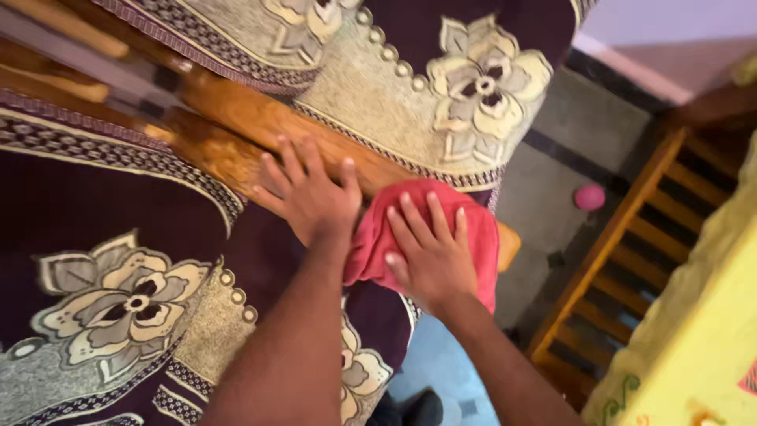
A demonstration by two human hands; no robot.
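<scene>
My right hand point(431, 251) lies flat, fingers spread, on a pink-red cloth point(473, 217) that covers the end of a polished wooden armrest point(260, 126). My left hand point(309, 193) rests palm down on the bare wood just left of the cloth, its fingers apart and holding nothing. The armrest runs between two dark purple cushions point(118, 260) with cream flower patterns. The wood under the cloth is hidden.
A second floral cushion point(441, 71) sits beyond the armrest. To the right stands a slatted wooden frame point(631, 237) and a yellow fabric surface point(702, 339). A small pink ball point(589, 196) lies on the grey tiled floor point(552, 173).
</scene>
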